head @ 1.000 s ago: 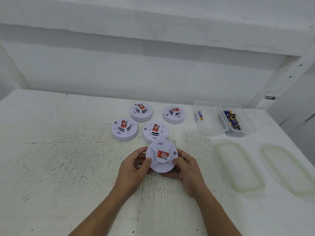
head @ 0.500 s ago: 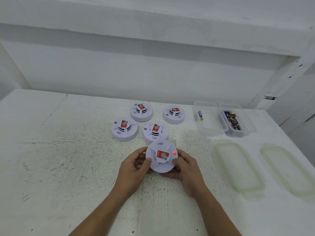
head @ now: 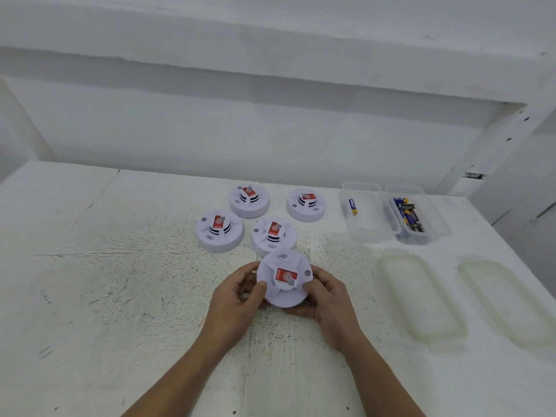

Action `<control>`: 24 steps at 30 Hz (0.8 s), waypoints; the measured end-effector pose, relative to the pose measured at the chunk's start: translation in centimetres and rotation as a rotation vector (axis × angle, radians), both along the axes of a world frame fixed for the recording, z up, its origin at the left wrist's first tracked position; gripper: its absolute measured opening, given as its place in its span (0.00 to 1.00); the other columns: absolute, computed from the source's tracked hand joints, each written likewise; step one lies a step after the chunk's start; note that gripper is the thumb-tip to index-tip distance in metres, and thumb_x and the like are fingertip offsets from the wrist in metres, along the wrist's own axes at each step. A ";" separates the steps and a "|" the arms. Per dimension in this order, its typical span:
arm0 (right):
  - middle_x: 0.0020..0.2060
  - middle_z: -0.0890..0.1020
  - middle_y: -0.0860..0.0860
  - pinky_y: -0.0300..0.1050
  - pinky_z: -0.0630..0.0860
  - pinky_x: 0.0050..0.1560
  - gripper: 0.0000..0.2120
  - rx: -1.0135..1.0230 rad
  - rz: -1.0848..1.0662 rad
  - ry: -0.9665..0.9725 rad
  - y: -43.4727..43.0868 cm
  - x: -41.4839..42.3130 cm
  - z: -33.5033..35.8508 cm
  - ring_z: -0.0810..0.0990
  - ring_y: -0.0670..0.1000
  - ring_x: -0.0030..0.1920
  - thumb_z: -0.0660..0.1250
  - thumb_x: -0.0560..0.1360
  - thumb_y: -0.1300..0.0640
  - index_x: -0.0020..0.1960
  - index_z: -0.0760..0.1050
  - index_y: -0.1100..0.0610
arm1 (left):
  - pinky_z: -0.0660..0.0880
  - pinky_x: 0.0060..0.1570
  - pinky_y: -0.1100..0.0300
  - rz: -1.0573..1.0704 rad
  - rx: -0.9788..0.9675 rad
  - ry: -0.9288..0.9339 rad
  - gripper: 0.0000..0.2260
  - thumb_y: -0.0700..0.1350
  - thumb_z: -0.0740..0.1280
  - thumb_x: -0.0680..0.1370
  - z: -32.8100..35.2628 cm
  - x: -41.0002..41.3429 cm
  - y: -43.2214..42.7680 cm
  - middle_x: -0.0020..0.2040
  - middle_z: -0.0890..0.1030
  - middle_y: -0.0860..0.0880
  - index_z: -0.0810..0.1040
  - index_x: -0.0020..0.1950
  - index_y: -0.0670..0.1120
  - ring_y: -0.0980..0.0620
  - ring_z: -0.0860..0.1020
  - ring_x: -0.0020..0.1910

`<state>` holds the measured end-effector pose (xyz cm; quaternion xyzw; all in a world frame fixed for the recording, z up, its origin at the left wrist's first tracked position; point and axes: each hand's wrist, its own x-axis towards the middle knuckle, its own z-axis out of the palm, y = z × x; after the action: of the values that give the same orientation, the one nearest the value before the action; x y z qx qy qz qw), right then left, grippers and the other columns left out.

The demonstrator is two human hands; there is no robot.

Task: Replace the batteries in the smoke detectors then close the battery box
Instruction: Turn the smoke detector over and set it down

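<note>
My left grip [head: 237,299] and my right grip [head: 328,299] both pinch the round white plastic smoke detector [head: 284,281] by its sides, just above the white counter [head: 120,281]. A moment ago a little red light glowed near my right thumb. Now it is off. I think that blink means the new battery works. Four more white detectors [head: 219,231] wait just past my grip. The clear plastic battery boxes [head: 368,233] sit open, off to the right.
</note>
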<state>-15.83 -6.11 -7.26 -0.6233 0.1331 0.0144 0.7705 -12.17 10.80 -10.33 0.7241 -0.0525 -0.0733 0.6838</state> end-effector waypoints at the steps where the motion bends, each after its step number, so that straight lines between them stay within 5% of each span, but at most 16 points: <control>1: 0.51 0.85 0.53 0.53 0.82 0.43 0.13 -0.013 -0.015 -0.004 0.1 0.0 -0.1 0.84 0.55 0.50 0.60 0.79 0.63 0.57 0.80 0.53 | 0.80 0.43 0.59 0.006 0.006 -0.007 0.14 0.40 0.67 0.77 0.0 -0.1 0.0 0.48 0.83 0.51 0.77 0.62 0.50 0.52 0.82 0.46; 11: 0.49 0.85 0.46 0.46 0.82 0.47 0.13 -0.291 -0.161 -0.122 -2.1 0.5 0.2 0.83 0.49 0.50 0.65 0.77 0.60 0.56 0.80 0.46 | 0.77 0.41 0.68 0.076 0.078 -0.198 0.06 0.40 0.68 0.77 1.8 0.6 -3.2 0.44 0.82 0.58 0.74 0.50 0.49 0.61 0.80 0.47; 15: 0.50 0.84 0.47 0.47 0.82 0.45 0.12 -0.349 -0.300 -0.110 -4.7 1.6 -0.1 0.83 0.48 0.48 0.65 0.77 0.59 0.59 0.79 0.48 | 0.76 0.45 0.71 0.029 0.079 -0.230 0.09 0.40 0.67 0.77 2.3 1.5 -6.7 0.50 0.81 0.58 0.73 0.52 0.54 0.65 0.79 0.51; 19: 0.53 0.82 0.49 0.50 0.82 0.48 0.14 -0.452 -0.367 -0.060 -6.5 2.6 -0.9 0.82 0.49 0.50 0.66 0.77 0.56 0.62 0.77 0.51 | 0.78 0.52 0.63 -0.062 0.071 -0.252 0.15 0.41 0.67 0.77 1.4 2.3 -9.2 0.57 0.79 0.53 0.70 0.62 0.48 0.58 0.78 0.57; 24: 0.47 0.83 0.47 0.45 0.82 0.45 0.11 -0.518 -0.390 -0.060 -7.5 3.4 -1.2 0.82 0.47 0.46 0.65 0.77 0.55 0.59 0.76 0.47 | 0.77 0.54 0.53 -0.069 0.200 -0.349 0.15 0.40 0.66 0.74 0.8 3.3 -11.0 0.54 0.77 0.54 0.70 0.59 0.52 0.54 0.77 0.56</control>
<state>-12.48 -13.58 -8.46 -0.7615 0.2265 -0.1859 0.5781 -8.84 -0.17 -9.50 0.7878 -0.1874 0.0251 0.5862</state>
